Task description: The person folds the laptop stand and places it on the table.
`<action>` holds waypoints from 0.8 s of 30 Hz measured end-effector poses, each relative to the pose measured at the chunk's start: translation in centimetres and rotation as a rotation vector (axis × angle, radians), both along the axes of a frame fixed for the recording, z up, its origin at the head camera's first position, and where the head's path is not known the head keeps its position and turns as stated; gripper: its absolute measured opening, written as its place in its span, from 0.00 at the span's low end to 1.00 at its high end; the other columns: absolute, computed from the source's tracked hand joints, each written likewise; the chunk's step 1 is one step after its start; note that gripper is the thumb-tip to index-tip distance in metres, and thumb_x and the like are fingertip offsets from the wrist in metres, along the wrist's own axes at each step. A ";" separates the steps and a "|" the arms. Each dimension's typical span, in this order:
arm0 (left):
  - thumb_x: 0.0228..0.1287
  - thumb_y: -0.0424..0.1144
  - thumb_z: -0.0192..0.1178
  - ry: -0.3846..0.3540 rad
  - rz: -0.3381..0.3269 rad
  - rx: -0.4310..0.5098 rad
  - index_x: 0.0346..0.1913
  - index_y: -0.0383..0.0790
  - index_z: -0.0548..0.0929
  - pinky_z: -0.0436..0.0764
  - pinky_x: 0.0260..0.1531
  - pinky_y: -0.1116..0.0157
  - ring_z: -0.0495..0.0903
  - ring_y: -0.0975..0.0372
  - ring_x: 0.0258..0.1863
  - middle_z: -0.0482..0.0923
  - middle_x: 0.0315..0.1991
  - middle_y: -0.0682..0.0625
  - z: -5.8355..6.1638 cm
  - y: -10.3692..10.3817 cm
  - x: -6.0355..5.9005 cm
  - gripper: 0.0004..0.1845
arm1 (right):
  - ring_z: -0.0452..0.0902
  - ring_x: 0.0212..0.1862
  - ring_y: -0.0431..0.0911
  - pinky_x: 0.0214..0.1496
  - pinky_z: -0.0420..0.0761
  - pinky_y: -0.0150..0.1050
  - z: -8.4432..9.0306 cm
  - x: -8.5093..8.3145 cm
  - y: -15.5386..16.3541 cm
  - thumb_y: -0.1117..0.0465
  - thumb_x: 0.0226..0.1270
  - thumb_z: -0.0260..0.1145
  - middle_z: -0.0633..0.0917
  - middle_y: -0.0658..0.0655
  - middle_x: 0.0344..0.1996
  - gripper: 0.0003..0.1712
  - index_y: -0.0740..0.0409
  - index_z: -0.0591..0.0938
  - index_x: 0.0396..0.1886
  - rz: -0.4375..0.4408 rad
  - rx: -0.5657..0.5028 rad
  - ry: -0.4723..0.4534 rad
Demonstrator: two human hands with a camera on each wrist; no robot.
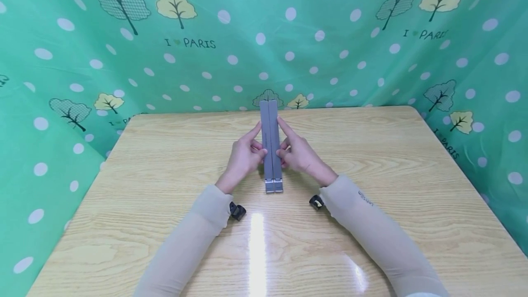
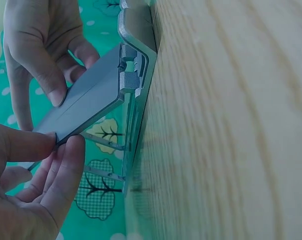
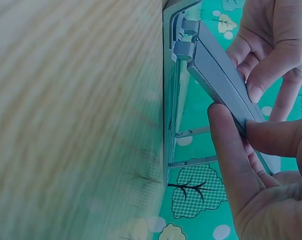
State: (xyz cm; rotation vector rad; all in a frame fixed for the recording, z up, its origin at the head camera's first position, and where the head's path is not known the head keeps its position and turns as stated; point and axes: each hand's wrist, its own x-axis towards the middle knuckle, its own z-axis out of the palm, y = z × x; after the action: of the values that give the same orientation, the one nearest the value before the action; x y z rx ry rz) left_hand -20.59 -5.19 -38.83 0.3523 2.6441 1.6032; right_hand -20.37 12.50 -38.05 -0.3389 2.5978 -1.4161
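At the middle of the wooden counter point(image 1: 371, 159), seen from the head camera, a grey folding stand point(image 1: 271, 141) rises at a slant, its near hinged end resting on the wood and its far end lifted toward the green curtain point(image 1: 82, 35) printed with trees and dots. The left hand point(image 1: 244, 156) pinches the stand's left edge, thumb on the top face and index finger stretched along the side. The right hand point(image 1: 299, 152) mirrors it on the right edge, with its index finger pointing up along the bar. Both arms wear pale sleeves, and a small black camera sits under each wrist, close to the counter.

From the left wrist camera, the picture is turned so that the counter point(image 2: 231, 125) fills the right side. The stand point(image 2: 86, 112) shows as a flat upper plate hinged to a base bar that lies against the wood, with thin metal struts between the two. The left hand point(image 2: 31, 190) grips the plate's near edge between thumb and curled fingers; the right hand point(image 2: 38, 47) holds the opposite edge, thumb pressed on the plate's face.

From the right wrist camera, the counter point(image 3: 76, 120) takes up the left side. The stand point(image 3: 218, 77) tilts away from its base bar, hinge blocks visible at the top and two thin struts below. The right hand point(image 3: 251, 175) pinches the plate's edge between thumb and index finger, and the left hand point(image 3: 273, 50) clasps the far edge with its thumb on the face.
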 end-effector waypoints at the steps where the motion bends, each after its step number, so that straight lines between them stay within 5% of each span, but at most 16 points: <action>1: 0.56 0.23 0.63 0.002 -0.001 -0.004 0.74 0.56 0.57 0.82 0.24 0.67 0.80 0.58 0.23 0.79 0.30 0.45 0.0 0.0 0.0 0.46 | 0.82 0.27 0.56 0.26 0.84 0.40 0.0 0.0 0.0 0.74 0.65 0.59 0.80 0.60 0.30 0.56 0.25 0.40 0.74 0.003 -0.001 -0.001; 12: 0.56 0.24 0.63 0.060 -0.008 -0.051 0.74 0.51 0.59 0.82 0.34 0.66 0.81 0.59 0.32 0.79 0.35 0.46 -0.1 -0.3 0.1 0.44 | 0.83 0.32 0.54 0.35 0.85 0.47 0.1 -0.3 0.5 0.76 0.63 0.60 0.80 0.63 0.35 0.53 0.36 0.45 0.77 -0.003 -0.119 -0.013; 24: 0.58 0.23 0.60 0.064 -0.036 -0.072 0.75 0.51 0.56 0.81 0.33 0.66 0.79 0.59 0.32 0.77 0.34 0.46 -0.2 0.0 0.1 0.44 | 0.83 0.31 0.57 0.34 0.85 0.47 -0.2 -0.2 0.2 0.77 0.60 0.63 0.80 0.63 0.32 0.57 0.30 0.46 0.76 -0.021 -0.120 0.012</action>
State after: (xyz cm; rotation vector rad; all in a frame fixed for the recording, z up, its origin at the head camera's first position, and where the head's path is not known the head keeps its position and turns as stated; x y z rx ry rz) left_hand -20.47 -5.19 -38.99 0.4529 2.7170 1.5064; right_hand -20.61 12.66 -38.23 -0.3375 2.5387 -1.5860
